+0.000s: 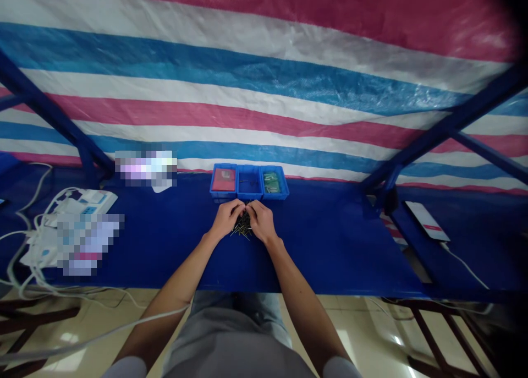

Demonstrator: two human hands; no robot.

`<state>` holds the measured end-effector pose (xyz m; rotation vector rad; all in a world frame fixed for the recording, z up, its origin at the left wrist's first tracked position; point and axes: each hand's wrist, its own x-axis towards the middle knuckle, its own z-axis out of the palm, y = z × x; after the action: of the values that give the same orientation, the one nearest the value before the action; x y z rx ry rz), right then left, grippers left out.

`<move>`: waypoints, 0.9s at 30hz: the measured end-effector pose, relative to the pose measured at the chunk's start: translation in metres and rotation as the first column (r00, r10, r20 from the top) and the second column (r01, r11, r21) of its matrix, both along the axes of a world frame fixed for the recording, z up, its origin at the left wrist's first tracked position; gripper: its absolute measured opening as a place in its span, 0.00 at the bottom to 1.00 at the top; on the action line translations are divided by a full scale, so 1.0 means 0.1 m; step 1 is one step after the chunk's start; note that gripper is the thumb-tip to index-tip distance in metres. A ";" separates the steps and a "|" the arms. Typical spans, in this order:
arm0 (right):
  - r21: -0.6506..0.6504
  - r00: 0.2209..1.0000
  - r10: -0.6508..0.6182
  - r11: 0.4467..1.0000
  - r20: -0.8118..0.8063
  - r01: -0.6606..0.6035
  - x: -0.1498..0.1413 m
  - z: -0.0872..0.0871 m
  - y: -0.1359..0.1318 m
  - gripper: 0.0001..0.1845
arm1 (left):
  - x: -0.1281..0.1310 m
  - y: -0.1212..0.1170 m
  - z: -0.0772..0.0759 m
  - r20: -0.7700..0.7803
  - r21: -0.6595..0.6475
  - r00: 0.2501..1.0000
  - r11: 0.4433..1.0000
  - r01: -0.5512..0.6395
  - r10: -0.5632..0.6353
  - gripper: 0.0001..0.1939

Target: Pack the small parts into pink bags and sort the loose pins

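Observation:
A small pile of thin, dark metal pieces with brassy glints, like screws or nails (243,229), lies on the blue table. My left hand (226,217) reaches its left side, thumb and fingertips pinched together. On the opposite side my right hand (261,219) is pinched in the same way, its fingertips almost meeting the left ones. Whatever the fingertips hold is too small to make out. Just beyond the hands stand three joined blue bins: the left bin (212,186) has a flat red item, the middle bin (249,197) a few dark bits, the right bin (284,187) green material with small pale pieces.
White power strips and tangled cables (45,229) cover the table's left part. A white phone (427,220) on a cable lies at the right. Blue metal braces (412,135) rise at both sides before a striped tarp (264,75). A white cable (124,326) crosses my left forearm.

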<state>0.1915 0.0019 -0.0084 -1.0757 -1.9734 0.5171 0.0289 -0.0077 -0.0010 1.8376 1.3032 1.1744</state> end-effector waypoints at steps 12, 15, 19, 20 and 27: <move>-0.008 0.994 -0.095 0.995 0.057 0.096 -0.02 -0.06 0.02 0.26 | -0.01 0.00 -0.01 -0.027 -0.004 1.000 1.000 0.010 -0.011 0.17; -0.021 0.999 -0.029 0.999 -0.014 0.028 0.00 -0.01 0.01 0.16 | -0.03 0.00 -0.03 0.008 -0.006 1.000 1.000 -0.017 0.017 0.17; -0.022 0.996 0.014 1.000 -0.091 -0.016 0.00 0.03 0.00 0.13 | -0.04 0.02 -0.03 0.041 -0.024 0.999 0.999 -0.029 0.030 0.18; -0.021 0.995 0.016 1.000 -0.103 -0.018 0.00 0.03 0.00 0.13 | -0.04 0.02 -0.03 0.041 -0.030 0.999 0.999 -0.026 0.027 0.18; -0.029 0.995 -0.031 0.999 -0.096 0.028 -0.02 -0.04 0.01 0.11 | -0.03 0.02 -0.01 0.030 -0.034 0.999 0.999 -0.013 0.014 0.17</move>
<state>0.1893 0.0032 -0.0123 -1.0754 -1.8685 0.5715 0.0254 -0.0055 -0.0019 1.7832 1.3127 1.1763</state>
